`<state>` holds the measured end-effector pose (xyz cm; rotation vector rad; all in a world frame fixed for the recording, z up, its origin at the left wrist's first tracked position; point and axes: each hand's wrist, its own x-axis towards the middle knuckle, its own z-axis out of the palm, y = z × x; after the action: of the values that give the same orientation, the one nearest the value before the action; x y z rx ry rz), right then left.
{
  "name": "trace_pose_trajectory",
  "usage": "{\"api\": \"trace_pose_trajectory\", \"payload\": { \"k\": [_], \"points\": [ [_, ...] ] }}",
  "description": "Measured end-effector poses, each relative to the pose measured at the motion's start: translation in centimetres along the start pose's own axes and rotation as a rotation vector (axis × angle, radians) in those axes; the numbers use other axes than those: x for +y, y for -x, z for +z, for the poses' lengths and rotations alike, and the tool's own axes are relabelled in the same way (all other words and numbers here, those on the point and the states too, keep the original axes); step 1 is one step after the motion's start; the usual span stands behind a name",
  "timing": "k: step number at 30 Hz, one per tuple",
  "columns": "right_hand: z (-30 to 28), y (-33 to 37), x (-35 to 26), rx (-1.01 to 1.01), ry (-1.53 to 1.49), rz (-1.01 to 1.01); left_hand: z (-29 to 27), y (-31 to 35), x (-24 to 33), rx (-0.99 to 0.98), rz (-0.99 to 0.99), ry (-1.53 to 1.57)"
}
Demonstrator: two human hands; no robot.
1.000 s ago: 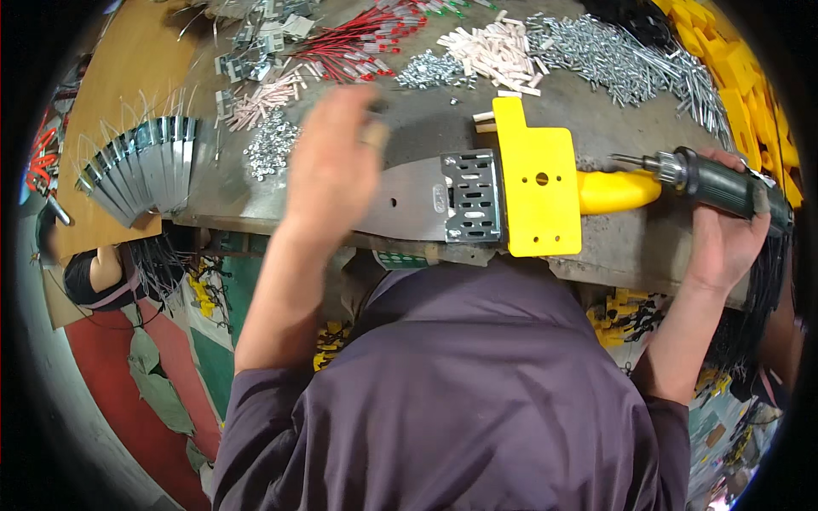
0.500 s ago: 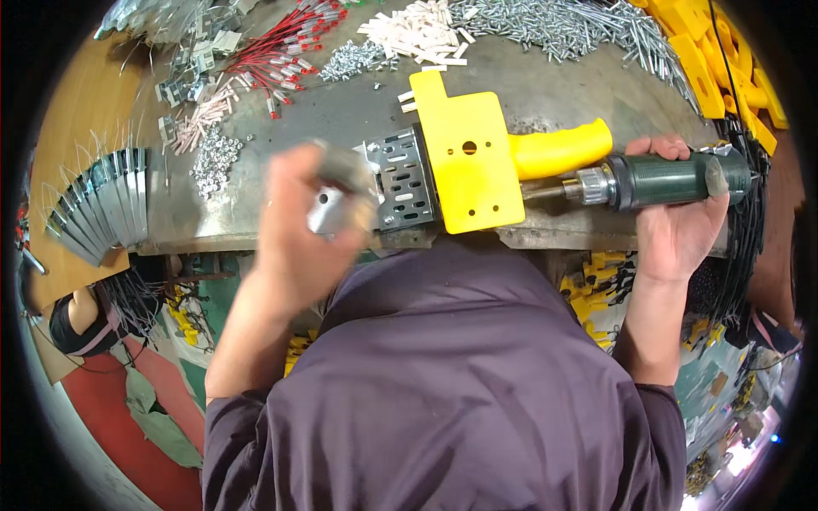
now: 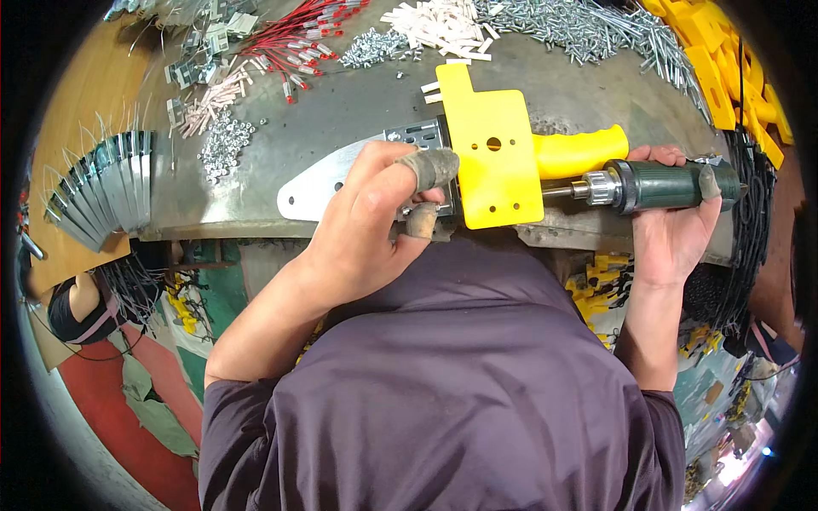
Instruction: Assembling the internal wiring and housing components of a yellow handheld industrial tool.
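A yellow plastic housing (image 3: 496, 192) with a grooved handle (image 3: 584, 152) rests on the metal bench, joined on its left to a slotted metal bracket (image 3: 420, 134). A tapered silver plate (image 3: 311, 189) with holes reaches left from the bracket. My left hand (image 3: 375, 204), with wraps on thumb and forefinger, is closed over the bracket beside the housing; it hides most of the slots and whatever is between the fingertips. In my right hand (image 3: 673, 230) is a dark green power screwdriver (image 3: 673, 186), lying level. Its shaft points left and meets the housing's right edge below the handle.
Along the back lie piles of screws (image 3: 562, 30), white sleeves (image 3: 439, 25), small fasteners (image 3: 375, 48) and red-wired parts (image 3: 298, 51). Nuts (image 3: 226, 145) and fanned grey plates (image 3: 102, 192) are at left. Yellow housings (image 3: 716, 77) and black cables (image 3: 745, 213) crowd the right. Another person's arm (image 3: 85, 298) shows at lower left.
My left hand has moved right, from around the silver plate to the bracket beside the housing, uncovering the plate's tapered end. My right hand keeps hold of the screwdriver. The view has shifted slightly.
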<state>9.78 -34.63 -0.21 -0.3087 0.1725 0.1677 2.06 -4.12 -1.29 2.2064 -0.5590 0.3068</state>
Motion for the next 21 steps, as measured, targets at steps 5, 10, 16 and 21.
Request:
{"api": "trace_pose_trajectory", "payload": {
  "k": [5, 10, 16, 21],
  "points": [
    [0.2, 0.0, 0.1, -0.001, -0.001, -0.017, -0.2, -0.5, -0.2, 0.093, -0.024, -0.089],
    [0.6, 0.3, 0.4, -0.004, 0.022, -0.034, -0.7, -1.0, 0.0, -0.012, 0.037, -0.117],
    [0.6, 0.4, 0.5, 0.014, 0.029, -0.05, -0.3, -0.7, -0.4, 0.013, 0.042, -0.109],
    [0.2, 0.3, 0.4, -0.033, 0.029, -0.04, -0.1, -1.0, -0.2, 0.005, 0.031, -0.11]
  ]
}}
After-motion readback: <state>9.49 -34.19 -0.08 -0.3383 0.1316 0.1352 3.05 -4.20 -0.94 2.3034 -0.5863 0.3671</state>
